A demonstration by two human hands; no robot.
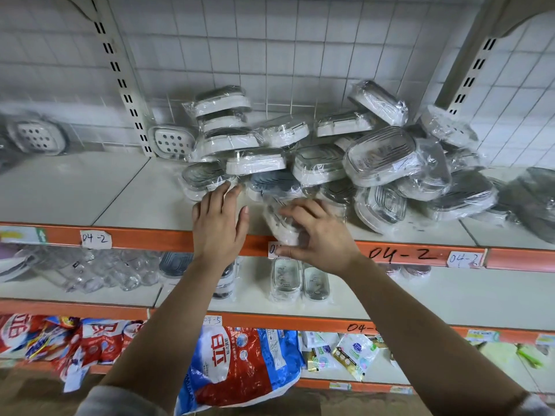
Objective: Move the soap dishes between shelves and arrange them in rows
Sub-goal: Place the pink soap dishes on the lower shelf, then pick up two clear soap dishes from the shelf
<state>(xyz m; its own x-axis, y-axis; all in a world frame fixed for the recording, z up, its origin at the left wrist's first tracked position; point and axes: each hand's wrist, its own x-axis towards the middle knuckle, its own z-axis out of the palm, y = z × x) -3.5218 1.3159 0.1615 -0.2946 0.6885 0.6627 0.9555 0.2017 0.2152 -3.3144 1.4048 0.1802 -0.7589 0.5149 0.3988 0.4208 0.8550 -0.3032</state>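
Observation:
A loose heap of plastic-wrapped soap dishes (318, 151) covers the middle and right of the upper shelf (120, 193). My right hand (318, 235) grips one wrapped soap dish (280, 223) at the shelf's front edge, fingers curled over it. My left hand (219, 223) lies flat with straight fingers, its tips touching a grey-lidded dish (204, 178) at the heap's left foot. On the middle shelf (450, 295) below, two clear dishes (300, 279) stand side by side, and a dark stacked dish (225, 283) sits partly behind my left forearm.
An orange shelf lip (150, 238) with handwritten "04-2" labels runs in front of my hands. Slotted uprights (126, 85) flank the bay. Clear wrapped items (105, 271) lie on the middle shelf's left. Detergent bags (237, 367) fill the lowest shelf.

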